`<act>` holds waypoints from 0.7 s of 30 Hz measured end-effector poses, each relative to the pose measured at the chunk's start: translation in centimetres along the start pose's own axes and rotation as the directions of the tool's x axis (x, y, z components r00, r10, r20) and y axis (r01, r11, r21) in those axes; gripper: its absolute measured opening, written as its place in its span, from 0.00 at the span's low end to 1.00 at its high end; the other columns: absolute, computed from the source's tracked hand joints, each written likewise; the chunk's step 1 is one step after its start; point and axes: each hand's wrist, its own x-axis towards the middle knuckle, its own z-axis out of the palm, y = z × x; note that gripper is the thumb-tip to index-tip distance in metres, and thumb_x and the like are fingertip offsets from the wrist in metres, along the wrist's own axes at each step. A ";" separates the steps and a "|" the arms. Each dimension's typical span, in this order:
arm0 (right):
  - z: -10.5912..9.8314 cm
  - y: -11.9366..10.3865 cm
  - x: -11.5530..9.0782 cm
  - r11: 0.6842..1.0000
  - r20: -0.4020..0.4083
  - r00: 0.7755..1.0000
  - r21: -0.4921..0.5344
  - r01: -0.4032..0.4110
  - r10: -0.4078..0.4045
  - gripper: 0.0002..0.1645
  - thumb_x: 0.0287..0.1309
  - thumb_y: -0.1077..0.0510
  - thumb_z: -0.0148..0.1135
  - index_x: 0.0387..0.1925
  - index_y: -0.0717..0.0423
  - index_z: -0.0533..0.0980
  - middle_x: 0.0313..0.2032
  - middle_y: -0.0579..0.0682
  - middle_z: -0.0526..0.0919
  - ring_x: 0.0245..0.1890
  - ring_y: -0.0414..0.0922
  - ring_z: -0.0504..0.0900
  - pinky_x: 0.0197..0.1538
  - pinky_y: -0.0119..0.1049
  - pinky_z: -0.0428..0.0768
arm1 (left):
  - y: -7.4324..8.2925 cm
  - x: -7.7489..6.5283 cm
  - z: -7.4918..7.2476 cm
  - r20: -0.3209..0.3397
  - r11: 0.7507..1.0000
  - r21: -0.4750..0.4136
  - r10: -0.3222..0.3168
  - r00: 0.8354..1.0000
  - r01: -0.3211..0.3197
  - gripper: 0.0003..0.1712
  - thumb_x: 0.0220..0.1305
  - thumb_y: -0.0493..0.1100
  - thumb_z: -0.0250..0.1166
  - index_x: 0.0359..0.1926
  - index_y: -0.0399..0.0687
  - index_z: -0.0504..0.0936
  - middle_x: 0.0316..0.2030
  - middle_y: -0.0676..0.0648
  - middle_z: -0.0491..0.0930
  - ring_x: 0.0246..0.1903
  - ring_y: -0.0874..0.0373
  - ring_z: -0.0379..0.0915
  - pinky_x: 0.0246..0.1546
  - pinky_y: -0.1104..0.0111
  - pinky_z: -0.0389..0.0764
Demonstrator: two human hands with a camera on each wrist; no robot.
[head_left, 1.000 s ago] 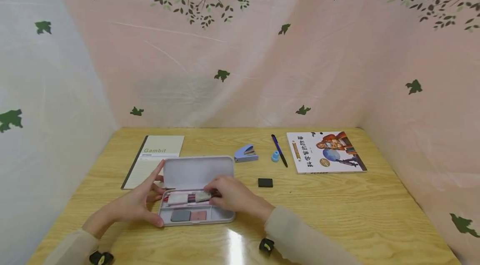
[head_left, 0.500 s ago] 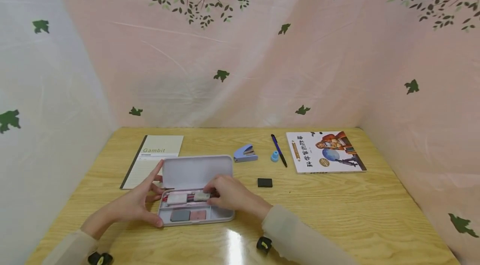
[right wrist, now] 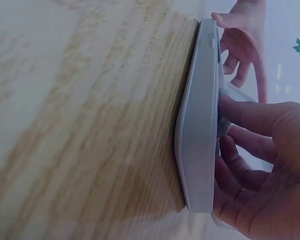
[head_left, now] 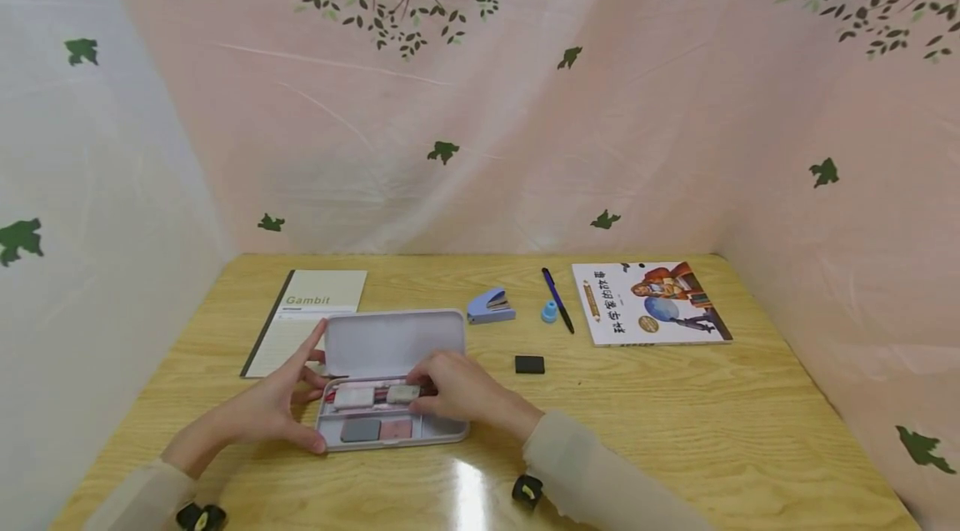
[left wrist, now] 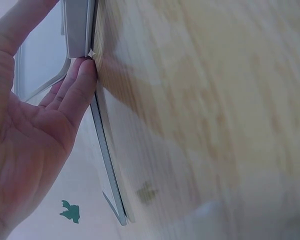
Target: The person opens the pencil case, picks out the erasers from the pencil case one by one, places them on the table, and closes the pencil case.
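A white pencil case [head_left: 324, 434] lies with its lid raised on the table. My left hand [head_left: 262, 410] holds its left end, thumb at the front corner and index finger along the lid's edge. At the rear compartment, my right hand [head_left: 465, 389] pinches a greyish-white eraser [head_left: 402, 394] between thumb and fingers. Left of that eraser is a white block [head_left: 354, 398]; red and dark sticks lie partly hidden beneath both. The front compartment holds a grey eraser [head_left: 361, 430] and a pink eraser [head_left: 396, 429]. In the right wrist view, the case wall [right wrist: 197, 130] hides most of the contents.
Behind the case lie a notebook [head_left: 322, 285], a blue stapler [head_left: 491, 308], a small blue cone-shaped piece [head_left: 550, 312] and a dark pen [head_left: 557, 298]. A black block [head_left: 529, 364] sits right of the case. A picture book [head_left: 652, 306] lies at the far right.
Almost nothing differs. The greyish-white eraser and my right fingertips have shifted very slightly; my left hand stays at the case's left end.
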 end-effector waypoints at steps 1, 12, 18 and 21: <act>0.0 0.0 0.0 1.000 -0.001 1.000 0.005 0.000 0.000 0.19 0.57 0.53 0.76 0.50 0.54 0.86 0.37 0.38 0.84 0.34 0.31 0.75 0.37 0.22 0.75 | 0.0 0.0 0.0 0.000 1.000 0.002 -0.001 1.000 0.001 0.85 0.43 0.45 0.85 0.80 0.60 0.24 0.66 0.32 0.54 0.56 0.42 0.69 0.61 0.54 0.76; -0.7 0.0 -0.6 0.999 0.000 1.000 0.042 0.019 -0.019 0.17 0.56 0.55 0.76 0.48 0.52 0.87 0.34 0.37 0.83 0.32 0.34 0.76 0.35 0.22 0.76 | 0.1 0.1 -0.1 0.006 1.000 -0.012 0.006 1.000 -0.006 0.85 0.43 0.44 0.86 0.80 0.57 0.24 0.66 0.32 0.54 0.56 0.42 0.69 0.61 0.54 0.76; -3.0 0.7 -3.2 0.988 -0.024 1.000 0.152 0.002 0.002 0.16 0.58 0.56 0.74 0.49 0.51 0.85 0.41 0.38 0.82 0.39 0.39 0.79 0.40 0.26 0.80 | 0.3 0.1 -0.1 0.006 1.000 -0.016 0.008 1.000 -0.008 0.86 0.43 0.44 0.86 0.80 0.57 0.23 0.66 0.32 0.54 0.56 0.41 0.68 0.61 0.55 0.76; -4.4 1.9 -5.0 0.981 -0.056 0.998 0.193 0.012 -0.001 0.16 0.59 0.57 0.74 0.49 0.51 0.85 0.42 0.39 0.82 0.39 0.40 0.79 0.39 0.29 0.82 | 0.3 0.1 -0.1 0.004 1.000 -0.015 0.006 1.000 -0.006 0.86 0.42 0.44 0.86 0.80 0.57 0.24 0.66 0.32 0.54 0.56 0.41 0.68 0.61 0.55 0.76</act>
